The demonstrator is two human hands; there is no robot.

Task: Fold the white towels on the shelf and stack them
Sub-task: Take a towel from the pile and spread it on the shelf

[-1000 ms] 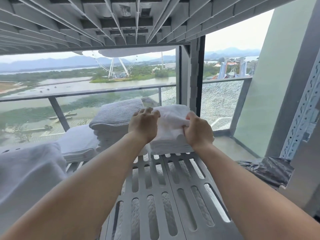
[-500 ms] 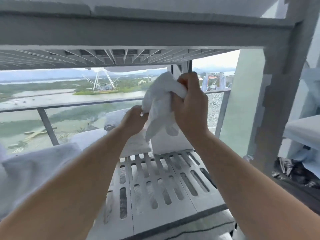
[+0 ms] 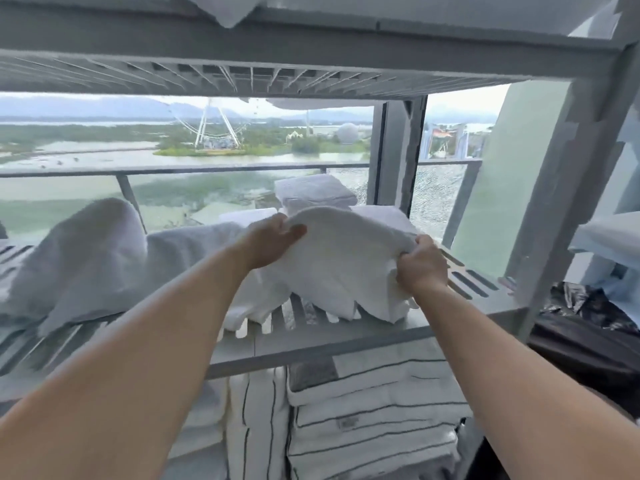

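A white towel (image 3: 343,258) hangs spread between my hands just above the slotted grey shelf (image 3: 346,334), its lower edge drooping onto the slats. My left hand (image 3: 273,244) grips its upper left edge. My right hand (image 3: 420,268) grips bunched cloth at its right side. Behind it, folded white towels (image 3: 313,194) sit stacked at the back of the shelf. A loose, unfolded white towel (image 3: 93,251) lies heaped on the shelf's left part.
An upper shelf (image 3: 277,46) hangs close overhead. A grey upright post (image 3: 554,202) frames the right side. Folded striped towels (image 3: 367,420) fill the shelf below. Dark plastic bags (image 3: 585,323) lie at the right. A glass railing stands behind the shelf.
The towel that was held up high and bunched has come down and been spread out between both hands, low over the shelf. The view has tilted downward.
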